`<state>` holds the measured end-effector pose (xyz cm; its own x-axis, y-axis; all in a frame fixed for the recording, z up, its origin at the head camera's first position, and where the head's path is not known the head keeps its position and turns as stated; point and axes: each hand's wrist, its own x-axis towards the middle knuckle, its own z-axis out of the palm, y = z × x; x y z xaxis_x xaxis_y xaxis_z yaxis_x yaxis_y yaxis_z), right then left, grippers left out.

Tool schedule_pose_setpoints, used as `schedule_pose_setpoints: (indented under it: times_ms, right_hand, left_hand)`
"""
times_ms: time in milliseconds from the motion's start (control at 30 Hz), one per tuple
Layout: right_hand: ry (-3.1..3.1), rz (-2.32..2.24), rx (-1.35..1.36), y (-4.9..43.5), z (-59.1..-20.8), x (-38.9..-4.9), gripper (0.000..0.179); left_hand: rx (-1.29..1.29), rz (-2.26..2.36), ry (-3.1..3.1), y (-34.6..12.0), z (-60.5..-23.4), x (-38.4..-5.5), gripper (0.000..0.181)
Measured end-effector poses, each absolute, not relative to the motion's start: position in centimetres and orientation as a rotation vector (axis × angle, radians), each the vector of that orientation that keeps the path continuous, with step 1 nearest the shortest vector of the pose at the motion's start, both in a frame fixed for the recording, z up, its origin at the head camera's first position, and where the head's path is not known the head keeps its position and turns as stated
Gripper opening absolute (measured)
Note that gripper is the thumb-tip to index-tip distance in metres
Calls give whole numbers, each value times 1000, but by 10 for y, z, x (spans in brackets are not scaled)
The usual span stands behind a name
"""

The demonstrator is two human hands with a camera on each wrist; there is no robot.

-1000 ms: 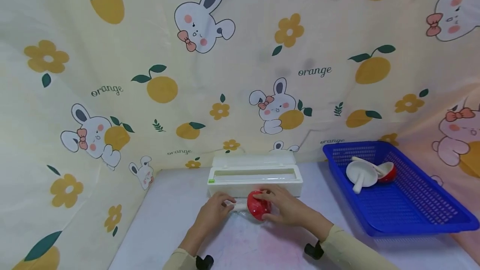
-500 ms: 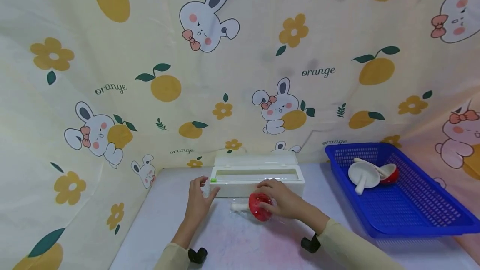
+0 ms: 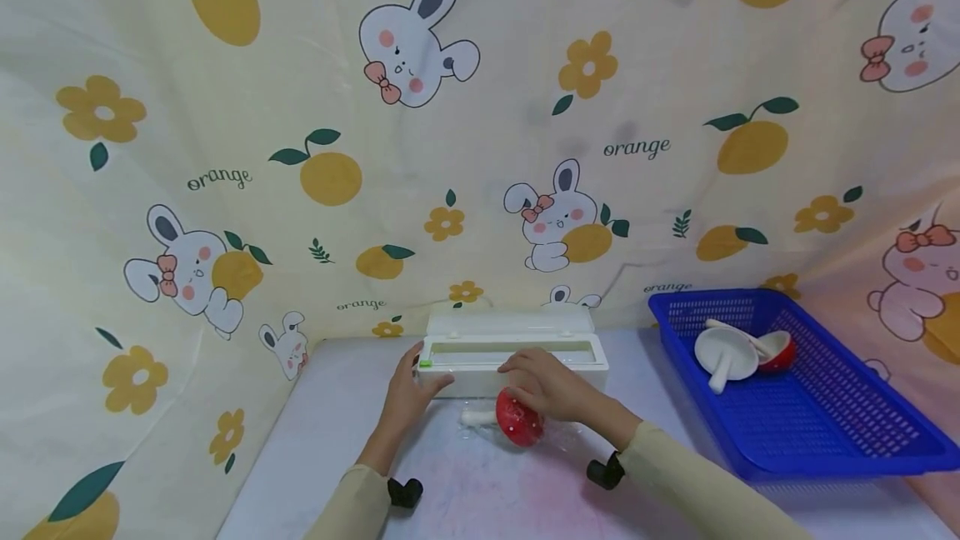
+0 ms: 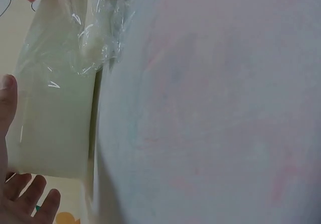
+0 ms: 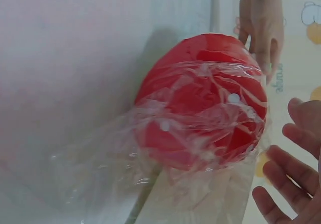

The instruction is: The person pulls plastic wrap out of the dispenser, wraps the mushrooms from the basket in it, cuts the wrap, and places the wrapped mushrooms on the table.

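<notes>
A red mushroom-shaped thing point(image 3: 519, 418) with white dots and a white stem point(image 3: 477, 415) lies on the table, wrapped in clear cling film point(image 5: 100, 158). Behind it stands a white cling film dispenser point(image 3: 517, 383) with its lid up. My left hand point(image 3: 407, 394) holds the dispenser's left end, thumb at the front and fingers round the end. My right hand point(image 3: 551, 386) hovers over the red cap near the dispenser's front. In the right wrist view, its fingers point(image 5: 291, 171) are loosely bent and apart from the cap.
On the right, a blue plastic basket point(image 3: 780, 440) holds a white round piece with a handle point(image 3: 726, 352) and a red-and-white one point(image 3: 777, 352). A cloth printed with rabbits and oranges point(image 3: 480, 132) hangs behind the table point(image 3: 480, 498).
My left hand has left the white stem and gone to the dispenser's left end. My right hand has let go of the red cap and risen toward the dispenser.
</notes>
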<state>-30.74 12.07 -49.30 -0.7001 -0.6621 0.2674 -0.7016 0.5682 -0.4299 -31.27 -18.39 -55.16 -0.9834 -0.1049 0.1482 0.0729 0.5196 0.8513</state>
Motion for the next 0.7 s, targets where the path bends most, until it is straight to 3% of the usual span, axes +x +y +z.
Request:
schedule_pose_setpoints:
  times_ms: [700]
  right_hand:
    - [-2777, 1199, 1029, 86, -481, -336, 32]
  left_hand:
    - [-122, -1356, -2581, -197, -553, -323, 83]
